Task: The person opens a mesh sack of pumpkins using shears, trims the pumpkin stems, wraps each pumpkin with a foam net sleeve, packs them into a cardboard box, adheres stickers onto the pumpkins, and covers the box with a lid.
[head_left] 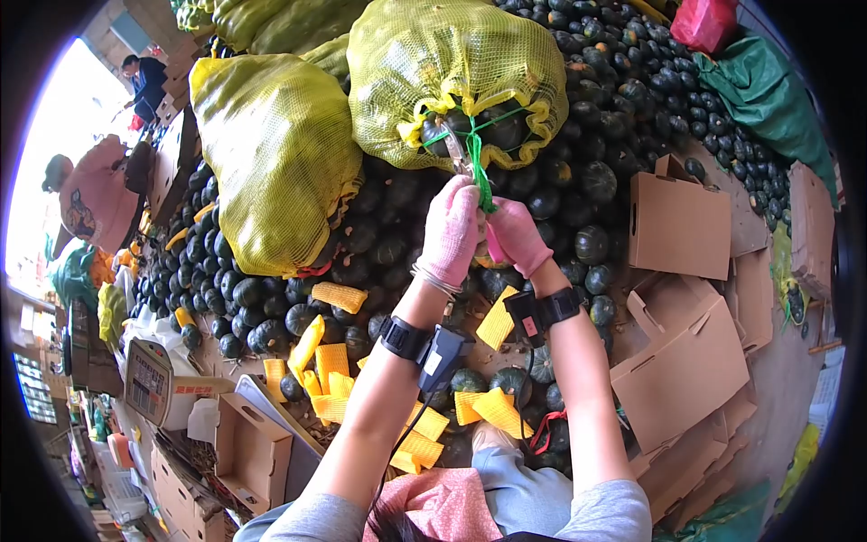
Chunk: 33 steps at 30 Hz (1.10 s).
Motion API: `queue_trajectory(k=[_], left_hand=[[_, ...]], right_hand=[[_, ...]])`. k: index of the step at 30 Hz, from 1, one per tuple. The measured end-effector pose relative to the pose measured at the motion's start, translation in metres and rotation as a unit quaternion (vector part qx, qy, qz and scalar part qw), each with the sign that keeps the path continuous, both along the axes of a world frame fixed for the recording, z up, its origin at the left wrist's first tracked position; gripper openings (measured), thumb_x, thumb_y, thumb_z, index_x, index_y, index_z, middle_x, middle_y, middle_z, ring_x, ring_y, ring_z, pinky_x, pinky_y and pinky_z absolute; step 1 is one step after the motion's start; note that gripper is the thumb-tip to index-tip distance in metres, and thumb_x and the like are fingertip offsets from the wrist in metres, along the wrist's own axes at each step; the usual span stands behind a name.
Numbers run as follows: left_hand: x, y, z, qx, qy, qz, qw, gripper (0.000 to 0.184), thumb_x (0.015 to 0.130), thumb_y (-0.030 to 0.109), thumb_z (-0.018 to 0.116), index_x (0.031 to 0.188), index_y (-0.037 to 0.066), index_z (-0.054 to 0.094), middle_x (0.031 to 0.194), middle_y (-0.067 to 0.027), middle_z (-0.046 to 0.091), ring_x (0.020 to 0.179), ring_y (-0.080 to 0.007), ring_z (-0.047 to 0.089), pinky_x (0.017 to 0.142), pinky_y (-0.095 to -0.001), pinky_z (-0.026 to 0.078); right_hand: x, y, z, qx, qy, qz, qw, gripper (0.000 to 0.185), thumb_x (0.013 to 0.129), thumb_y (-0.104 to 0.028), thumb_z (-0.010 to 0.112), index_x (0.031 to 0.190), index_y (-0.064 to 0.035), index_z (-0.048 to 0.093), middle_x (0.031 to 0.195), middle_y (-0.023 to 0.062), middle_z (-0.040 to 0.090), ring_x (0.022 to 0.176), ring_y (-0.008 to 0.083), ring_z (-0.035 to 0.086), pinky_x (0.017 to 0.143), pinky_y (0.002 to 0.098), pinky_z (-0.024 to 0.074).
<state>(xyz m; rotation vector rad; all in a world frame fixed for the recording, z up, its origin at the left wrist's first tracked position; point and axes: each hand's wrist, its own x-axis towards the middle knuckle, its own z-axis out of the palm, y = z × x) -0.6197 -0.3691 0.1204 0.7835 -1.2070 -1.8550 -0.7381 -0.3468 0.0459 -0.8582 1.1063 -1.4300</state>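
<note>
A large yellow mesh sack full of dark green squashes lies ahead, its mouth laced with green cord. My left hand, in a pink glove, is closed at the sack's mouth around a grey metal tool that reaches up to the cord. Close beside it on the right, my right hand, also pink-gloved, is closed near the lower end of the green cord; what its fingers hold is partly hidden. A second filled mesh sack stands at the left.
Dark squashes are heaped all around. Yellow foam sleeves lie below my hands. Cardboard boxes are at the right, an open carton and a scale at the lower left. People are at the far left.
</note>
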Motion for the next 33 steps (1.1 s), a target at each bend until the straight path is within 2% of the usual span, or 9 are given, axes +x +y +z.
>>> queue_trajectory(k=[8, 11, 14, 18, 24, 27, 29, 31, 33], left_hand=[[-0.001, -0.001, -0.005, 0.009, 0.019, -0.013, 1.000, 0.013, 0.092, 0.018, 0.041, 0.084, 0.012, 0.050, 0.057, 0.0065, 0.032, 0.041, -0.0046, 0.029, 0.037, -0.0211, 0.026], [0.000, 0.000, -0.001, 0.030, 0.028, -0.019, 0.999, 0.013, 0.092, 0.018, 0.041, 0.084, 0.012, 0.050, 0.057, 0.0069, 0.032, 0.041, -0.0045, 0.028, 0.037, -0.0212, 0.026], [0.000, -0.001, -0.004, 0.006, 0.010, -0.010, 1.000, 0.013, 0.092, 0.018, 0.041, 0.084, 0.012, 0.050, 0.056, 0.0072, 0.031, 0.041, -0.0044, 0.028, 0.036, -0.0215, 0.026], [0.000, -0.001, -0.004, 0.023, 0.025, -0.016, 0.999, 0.014, 0.092, 0.016, 0.041, 0.082, 0.011, 0.050, 0.056, 0.0072, 0.030, 0.041, -0.0044, 0.028, 0.037, -0.0214, 0.025], [0.001, -0.004, -0.007, -0.010, 0.017, -0.020, 1.000, 0.013, 0.092, 0.017, 0.042, 0.084, 0.011, 0.049, 0.057, 0.0068, 0.031, 0.043, -0.0051, 0.030, 0.038, -0.0219, 0.025], [-0.001, 0.001, 0.001, 0.029, 0.009, -0.017, 0.999, 0.012, 0.092, 0.018, 0.043, 0.084, 0.010, 0.049, 0.058, 0.0067, 0.032, 0.043, -0.0053, 0.030, 0.038, -0.0220, 0.026], [-0.011, 0.018, -0.027, -0.084, -0.030, -0.017, 0.996, 0.012, 0.092, 0.018, 0.043, 0.084, 0.011, 0.049, 0.058, 0.0067, 0.033, 0.043, -0.0052, 0.030, 0.038, -0.0218, 0.026], [-0.004, 0.031, -0.015, 0.013, -0.001, -0.029, 0.999, 0.012, 0.092, 0.019, 0.044, 0.085, 0.012, 0.049, 0.057, 0.0068, 0.033, 0.043, -0.0048, 0.030, 0.038, -0.0211, 0.026], [0.006, 0.028, -0.008, 0.095, 0.024, -0.037, 0.995, 0.011, 0.092, 0.020, 0.044, 0.085, 0.013, 0.049, 0.057, 0.0070, 0.033, 0.042, -0.0048, 0.030, 0.038, -0.0209, 0.026]], right_hand=[[-0.010, 0.006, 0.005, -0.005, -0.005, 0.059, 0.998, 0.031, 0.094, -0.034, 0.053, 0.090, -0.0049, 0.059, 0.073, 0.0011, 0.059, 0.058, 0.0106, 0.057, 0.052, 0.0246, 0.0475], [0.001, 0.001, 0.011, -0.002, -0.077, 0.031, 0.997, 0.037, 0.093, -0.040, 0.050, 0.091, -0.0055, 0.063, 0.069, 0.0013, 0.062, 0.045, 0.0100, 0.054, 0.041, 0.0221, 0.0413], [0.001, 0.008, 0.028, -0.005, -0.075, 0.063, 0.995, 0.036, 0.093, -0.040, 0.050, 0.088, -0.0072, 0.063, 0.066, 0.0019, 0.061, 0.044, 0.0095, 0.052, 0.039, 0.0223, 0.0379], [-0.011, 0.005, 0.016, 0.010, -0.091, 0.070, 0.993, 0.029, 0.091, -0.034, 0.055, 0.088, -0.0055, 0.063, 0.073, 0.0035, 0.062, 0.056, 0.0108, 0.059, 0.048, 0.0236, 0.0467], [-0.007, 0.005, 0.012, 0.008, -0.098, 0.028, 0.995, 0.027, 0.092, -0.033, 0.054, 0.087, -0.0077, 0.062, 0.069, 0.0019, 0.060, 0.052, 0.0108, 0.056, 0.047, 0.0228, 0.0446], [-0.011, -0.002, 0.023, 0.016, -0.136, 0.102, 0.985, 0.022, 0.091, -0.029, 0.056, 0.088, -0.0081, 0.062, 0.071, 0.0005, 0.060, 0.056, 0.0100, 0.057, 0.052, 0.0221, 0.0454], [0.000, -0.017, 0.034, 0.012, -0.151, 0.065, 0.986, 0.017, 0.091, -0.024, 0.057, 0.090, -0.0081, 0.062, 0.073, -0.0008, 0.060, 0.060, 0.0087, 0.057, 0.056, 0.0216, 0.0458], [0.001, -0.028, 0.031, -0.003, -0.188, 0.090, 0.978, 0.012, 0.090, -0.016, 0.059, 0.095, -0.0068, 0.063, 0.076, -0.0028, 0.060, 0.068, 0.0065, 0.056, 0.063, 0.0210, 0.0457], [-0.006, -0.033, -0.021, -0.076, 0.001, 0.071, 0.995, 0.012, 0.091, -0.013, 0.055, 0.091, -0.0038, 0.062, 0.073, -0.0010, 0.059, 0.062, 0.0073, 0.054, 0.056, 0.0228, 0.0440]])
